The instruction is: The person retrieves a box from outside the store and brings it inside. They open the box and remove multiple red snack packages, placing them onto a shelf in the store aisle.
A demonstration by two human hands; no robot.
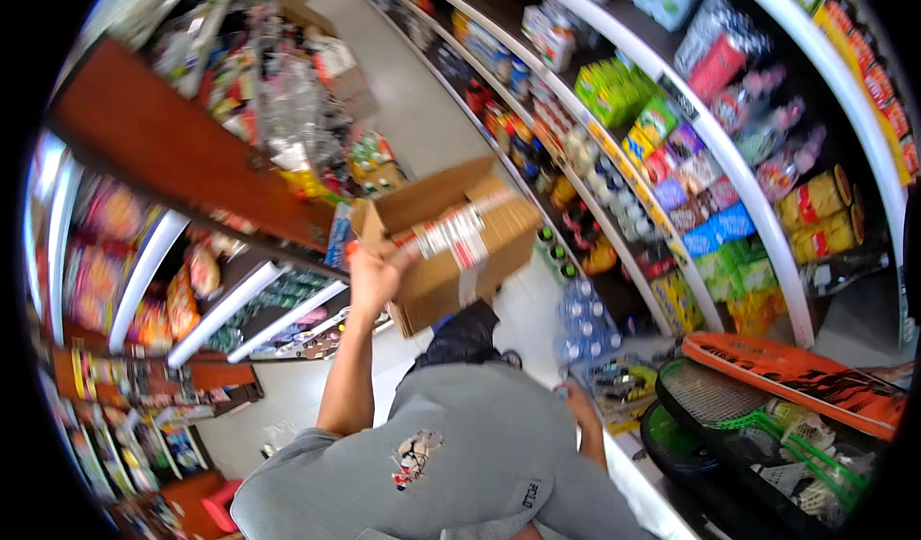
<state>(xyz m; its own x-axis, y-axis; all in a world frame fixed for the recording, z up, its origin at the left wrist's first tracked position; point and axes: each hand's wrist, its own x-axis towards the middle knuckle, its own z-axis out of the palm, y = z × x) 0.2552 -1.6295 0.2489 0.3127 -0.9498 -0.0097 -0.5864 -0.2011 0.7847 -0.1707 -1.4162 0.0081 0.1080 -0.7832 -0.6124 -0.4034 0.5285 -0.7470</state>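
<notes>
A brown cardboard box (499,238) with its top open hangs tilted in front of my body. Across its side run clear tape and a white-and-red label (451,236). My left hand (376,276) is closed on the box's near left edge, with the arm stretched forward; motion smears the fingers a little. Down at my right side, my right hand (579,408) is apart from the box. It is nearest to the packs of water bottles (583,321) and the low goods beside them. Its fingers are small and blurred, so their grip cannot be made out.
Stocked shelves (672,156) curve along the right, with a tiled aisle (384,70) running ahead. At left, a reddish-brown board (182,147) juts over more shelves. Rackets (710,396) and an orange racket case (796,377) lie at lower right. Green-capped bottles (556,252) stand on the floor.
</notes>
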